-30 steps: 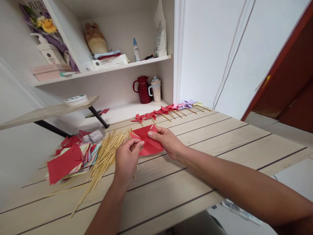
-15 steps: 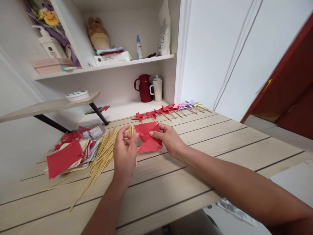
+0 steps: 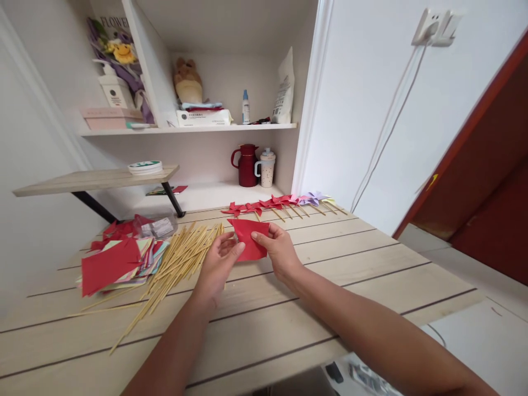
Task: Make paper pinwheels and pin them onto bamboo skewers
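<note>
Over the wooden table I hold a square of red paper (image 3: 249, 236), tilted up toward me, with slits and a pointed upper-left corner. My right hand (image 3: 280, 250) pinches its right side, thumb on the face and fingers behind. At the left edge, my left hand (image 3: 220, 261) grips the paper with its thumb, its other fingers curled behind and partly hidden. Just left of that hand lies a heap of thin wooden sticks (image 3: 175, 264). Beyond the paper, a row of finished pinwheels on sticks (image 3: 282, 203) runs along the table's back, red, pink, purple and yellow.
A stack of coloured paper squares (image 3: 111, 267), red on top, lies at the left beside a clear plastic bag (image 3: 159, 226). A small raised shelf (image 3: 99, 181) with black legs stands behind. Further back are a dark red jug (image 3: 247, 168) and a lidded cup (image 3: 267, 168).
My view has shifted up, so the hands and table sit differently in frame. The paper now shows a flatter face, where its cut flaps stood apart before. Both hands stay at its sides.
</note>
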Demonstrator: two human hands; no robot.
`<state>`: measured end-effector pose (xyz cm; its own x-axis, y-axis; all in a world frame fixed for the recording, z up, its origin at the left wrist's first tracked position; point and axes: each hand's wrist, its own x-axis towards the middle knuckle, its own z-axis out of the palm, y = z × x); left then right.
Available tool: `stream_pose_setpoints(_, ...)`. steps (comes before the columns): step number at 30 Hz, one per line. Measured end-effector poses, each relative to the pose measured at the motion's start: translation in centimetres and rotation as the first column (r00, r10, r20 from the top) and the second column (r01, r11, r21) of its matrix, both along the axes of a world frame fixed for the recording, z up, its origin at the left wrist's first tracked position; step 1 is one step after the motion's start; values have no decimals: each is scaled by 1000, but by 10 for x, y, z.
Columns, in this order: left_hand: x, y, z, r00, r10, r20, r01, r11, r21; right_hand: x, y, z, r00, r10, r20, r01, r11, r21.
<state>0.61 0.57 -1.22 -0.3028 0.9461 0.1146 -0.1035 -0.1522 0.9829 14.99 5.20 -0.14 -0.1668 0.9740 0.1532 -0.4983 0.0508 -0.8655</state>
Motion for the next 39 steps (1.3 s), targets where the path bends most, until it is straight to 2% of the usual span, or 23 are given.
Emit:
stream_pose_setpoints(6, 5, -6, 7, 990, -125, 65, 124, 992, 19, -4, -2, -8, 995, 5, 101, -14, 996, 94)
stream_pose_setpoints(11, 4, -5, 3, 994, -76, 74, 80, 995, -51, -6, -6, -8, 990, 53, 132, -64, 995, 80)
stream_pose_setpoints(20, 4, -9, 6, 991, -99, 85, 106, 992, -72, -6, -6, -7, 992, 115, 56, -114, 993, -27)
stream_pose_setpoints(30, 3, -6, 2, 989, -91, 118, 104, 989, -105, -5, -7, -6, 989, 144, 30, -143, 989, -47)
stream_pose_setpoints(39, 0, -4, 0, 997, -53, 62, 60, 992, -115, -4, -4, -10, 989, 147, 24, -147, 989, -28)
